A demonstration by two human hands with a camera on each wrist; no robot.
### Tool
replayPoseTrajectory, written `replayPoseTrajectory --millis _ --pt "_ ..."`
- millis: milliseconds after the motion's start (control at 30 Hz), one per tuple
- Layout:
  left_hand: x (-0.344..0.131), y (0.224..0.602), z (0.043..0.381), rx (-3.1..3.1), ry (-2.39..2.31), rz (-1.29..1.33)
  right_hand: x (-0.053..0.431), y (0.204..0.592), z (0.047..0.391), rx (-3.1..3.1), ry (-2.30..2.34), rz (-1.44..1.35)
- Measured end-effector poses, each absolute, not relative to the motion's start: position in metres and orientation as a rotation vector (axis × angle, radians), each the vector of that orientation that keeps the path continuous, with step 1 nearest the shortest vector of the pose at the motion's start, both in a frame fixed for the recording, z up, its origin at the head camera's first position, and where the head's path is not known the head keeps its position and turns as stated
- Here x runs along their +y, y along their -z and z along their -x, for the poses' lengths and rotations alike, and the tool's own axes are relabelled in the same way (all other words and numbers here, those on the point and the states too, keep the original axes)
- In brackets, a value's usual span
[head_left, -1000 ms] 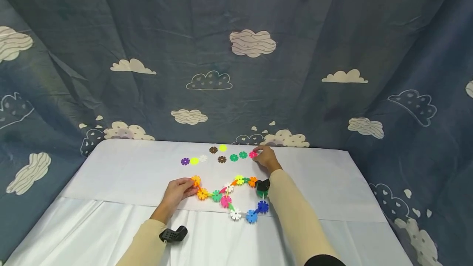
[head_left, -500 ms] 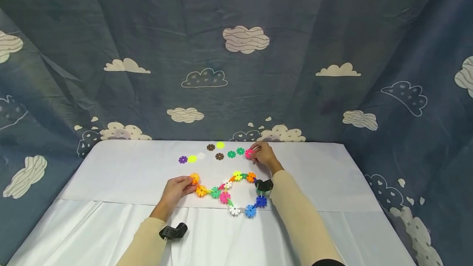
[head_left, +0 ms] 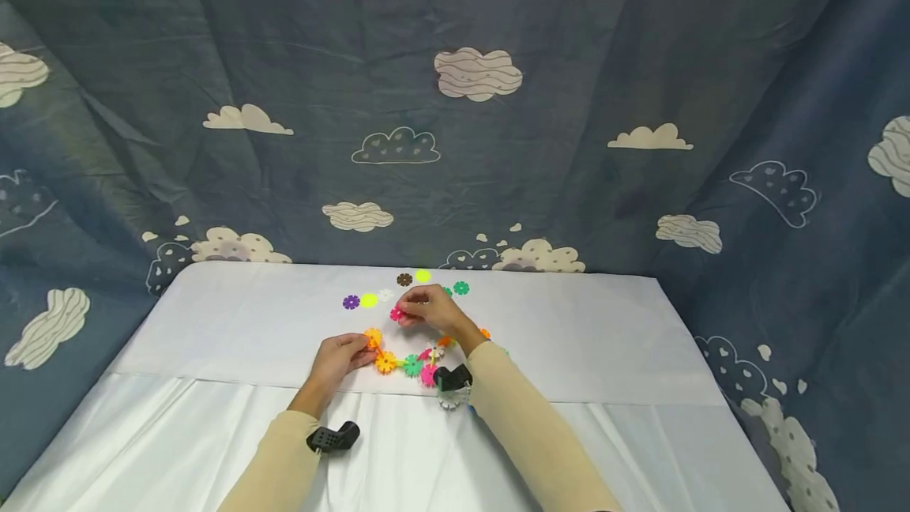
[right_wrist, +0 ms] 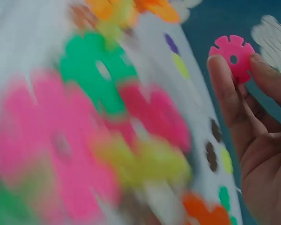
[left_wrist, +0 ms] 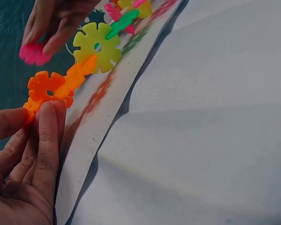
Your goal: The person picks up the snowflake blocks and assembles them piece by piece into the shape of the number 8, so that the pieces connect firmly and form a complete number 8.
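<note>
My left hand (head_left: 336, 363) pinches the orange snowflake disc (left_wrist: 40, 87) at the left end of a chain of interlocked snowflake discs (head_left: 386, 363). Between thumb and fingertips, my right hand (head_left: 435, 311) holds a single pink snowflake disc (right_wrist: 228, 47). In the left wrist view this pink disc is close above the orange end disc, apart from it. From there the chain runs rightward through yellow-orange, green and pink discs. My right forearm hides much of its looped right part in the head view.
Loose discs lie along the back of the white-covered table (head_left: 235, 322): a purple one (head_left: 351, 302), a brown one (head_left: 404, 280), a green one (head_left: 461, 288) and several others. A dark cloud-patterned curtain (head_left: 306, 62) stands behind the table and along its sides.
The right hand has picked up the pink disc from the right end of the loose row and carried it left, near the left hand. The left hand keeps its grip on the orange disc.
</note>
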State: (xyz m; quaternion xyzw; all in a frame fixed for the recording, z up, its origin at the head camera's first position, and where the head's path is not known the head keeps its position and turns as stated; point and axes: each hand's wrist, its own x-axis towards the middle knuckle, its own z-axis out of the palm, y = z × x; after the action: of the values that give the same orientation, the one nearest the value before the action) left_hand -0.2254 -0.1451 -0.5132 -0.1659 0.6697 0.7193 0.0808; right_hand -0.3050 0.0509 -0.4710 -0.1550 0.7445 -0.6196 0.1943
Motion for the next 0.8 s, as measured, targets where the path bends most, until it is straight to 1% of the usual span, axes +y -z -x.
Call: replayPoseTrajectory --millis 200,567,700,800 --pt "-0.146 0.511 0.227 2.007 -2.143 0.495 0.026 0.484 0.305 2.036 1.744 0.456" --pt "-0.145 0.511 0.224 2.022 -2.114 0.516 0.017 0.492 0.303 2.036 1.682 0.387" --pt "-0.145 0.511 0.223 2.023 -2.121 0.511 0.016 0.491 0.302 2.067 1.627 0.436" --pt "-0.145 0.511 0.222 2.009 -2.162 0.490 0.013 0.489 0.302 2.119 1.582 0.536"
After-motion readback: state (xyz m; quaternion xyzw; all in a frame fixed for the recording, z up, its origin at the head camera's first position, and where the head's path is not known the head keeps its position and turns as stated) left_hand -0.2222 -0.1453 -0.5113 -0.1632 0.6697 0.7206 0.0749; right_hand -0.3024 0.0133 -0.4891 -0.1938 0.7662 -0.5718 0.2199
